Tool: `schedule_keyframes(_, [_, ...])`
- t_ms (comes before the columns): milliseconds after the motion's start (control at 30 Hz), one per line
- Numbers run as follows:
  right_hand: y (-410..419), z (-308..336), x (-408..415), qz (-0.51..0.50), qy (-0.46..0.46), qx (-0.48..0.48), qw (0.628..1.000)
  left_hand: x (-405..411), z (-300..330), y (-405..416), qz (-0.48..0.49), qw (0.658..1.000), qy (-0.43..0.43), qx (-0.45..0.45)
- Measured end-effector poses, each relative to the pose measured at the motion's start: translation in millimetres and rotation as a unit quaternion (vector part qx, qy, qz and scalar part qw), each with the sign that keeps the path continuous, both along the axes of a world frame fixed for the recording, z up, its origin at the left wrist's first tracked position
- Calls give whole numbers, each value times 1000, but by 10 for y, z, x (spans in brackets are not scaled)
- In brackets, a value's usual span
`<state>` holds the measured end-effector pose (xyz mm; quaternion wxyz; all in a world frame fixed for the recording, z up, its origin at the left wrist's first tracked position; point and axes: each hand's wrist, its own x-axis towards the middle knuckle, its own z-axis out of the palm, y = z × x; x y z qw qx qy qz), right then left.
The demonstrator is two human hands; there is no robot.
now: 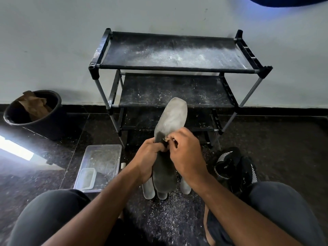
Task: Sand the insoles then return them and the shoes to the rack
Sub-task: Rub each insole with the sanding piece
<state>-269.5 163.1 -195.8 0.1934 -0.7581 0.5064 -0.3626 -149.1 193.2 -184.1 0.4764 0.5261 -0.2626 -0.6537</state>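
The left hand [150, 157] is gripping a grey insole [170, 132] by its middle, holding it upright in front of the black shoe rack [170, 68]. The right hand [188, 151] is pinching a small scrap of sandpaper [166, 139] against the insole. Black shoes [236, 167] are lying right of the rack's foot, a clear plastic tray [101, 166] left of it.
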Motion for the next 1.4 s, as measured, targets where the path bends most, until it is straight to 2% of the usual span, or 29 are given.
schedule_keyframes(167, [-144,42,-74,-62,-4,-28,998,0,-12,2,-19,1000,-5,-1])
schedule_keyframes(300, [-229,82,-166,-94,-42,25,994,-46,7,33,-40,999,-18,1])
schedule_keyframes(533, [-70,87,-46,51,-4,71,996,52,6,-32,45,998,-29,41])
schedule_keyframes(633, [1,94,-12,80,-4,94,992,104,16,-60,85,995,-17,45])
schedule_keyframes(800, [-12,39,-10,38,5,73,997,82,-2,-78,92,994,31,41])
schedule_keyframes(933, [-79,41,-47,-11,-3,59,998,42,-4,-63,82,995,26,39])
schedule_keyframes(1167, [94,96,21,72,-8,110,991,104,93,-59,121,988,93,21])
schedule_keyframes(1400, [-86,39,-53,-15,-1,52,999,59,-62,-89,100,993,44,41])
